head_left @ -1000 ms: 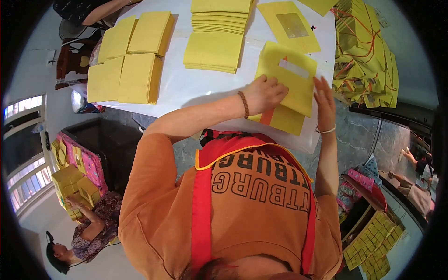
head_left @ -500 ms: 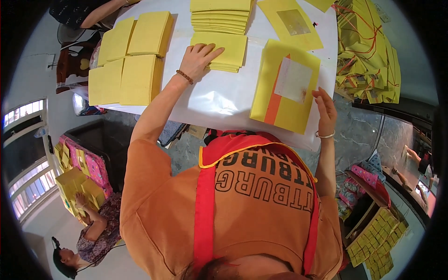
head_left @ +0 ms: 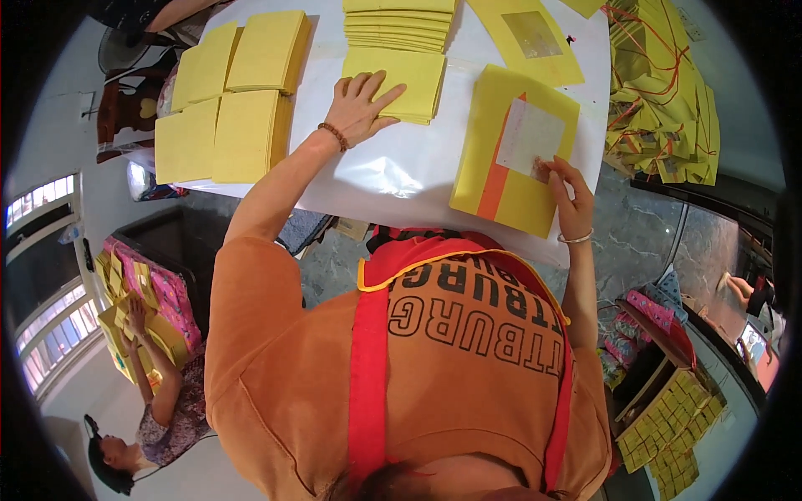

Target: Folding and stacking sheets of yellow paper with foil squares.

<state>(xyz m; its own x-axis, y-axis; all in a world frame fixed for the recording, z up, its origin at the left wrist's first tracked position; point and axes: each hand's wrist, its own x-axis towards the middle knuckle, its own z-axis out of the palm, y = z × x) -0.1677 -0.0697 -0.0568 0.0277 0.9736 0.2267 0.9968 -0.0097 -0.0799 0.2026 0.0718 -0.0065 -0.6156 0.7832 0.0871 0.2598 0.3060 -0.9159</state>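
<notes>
My left hand (head_left: 361, 107) lies flat with spread fingers on a small stack of yellow envelopes (head_left: 409, 73). Beyond that stack sits a taller, stepped pile of yellow envelopes (head_left: 399, 27). My right hand (head_left: 571, 194) has loosely bent fingers, its fingertips touching the lower right corner of a pale rectangular panel (head_left: 525, 138). This panel lies on a larger stack of yellow paper (head_left: 478, 138), beside an orange pointed strip (head_left: 494, 189). I cannot make out whether the fingertips grip any sheet.
Thick yellow stacks (head_left: 251, 134) stand on the left of the white-covered table (head_left: 334, 196). A yellow sheet with a grey patch (head_left: 528, 35) lies at the back right. Yellow bundles with red cords (head_left: 660, 92) are past the right edge. Another person (head_left: 167, 392) handles yellow pieces at lower left.
My right hand has moved left from beside the yellow stack onto the corner of the pale panel. My left hand stays on its stack, fingers a little more spread.
</notes>
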